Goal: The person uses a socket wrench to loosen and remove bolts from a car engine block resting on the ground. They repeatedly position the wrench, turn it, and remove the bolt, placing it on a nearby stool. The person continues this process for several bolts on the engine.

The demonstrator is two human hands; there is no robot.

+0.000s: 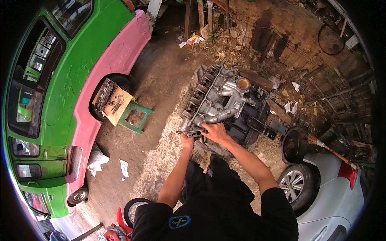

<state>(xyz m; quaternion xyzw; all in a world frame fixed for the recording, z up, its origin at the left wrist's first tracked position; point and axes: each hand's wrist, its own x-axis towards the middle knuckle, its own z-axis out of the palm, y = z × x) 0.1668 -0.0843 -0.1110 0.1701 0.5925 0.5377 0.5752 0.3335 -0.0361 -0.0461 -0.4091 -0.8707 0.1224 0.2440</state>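
Observation:
A grimy engine (227,96) with a silver intake manifold and exposed valve gear along its left side sits low in front of me. At its near left corner, a dark metal piece with openings (192,132) lies between my hands; I cannot tell whether it is loose or fixed. My left hand (186,140) is closed at that piece, its fingertips partly hidden beneath it. My right hand (213,132) grips at the piece's right part, just below the manifold, fingers curled and partly hidden.
A green-and-pink van (56,100) stands left, beside a green stool (136,116) bearing cardboard and metal parts (108,98). Right are a white car (329,193) and black bucket (293,142). Red motorcycle parts (120,225) show below; rubble and boards (289,36) line the back.

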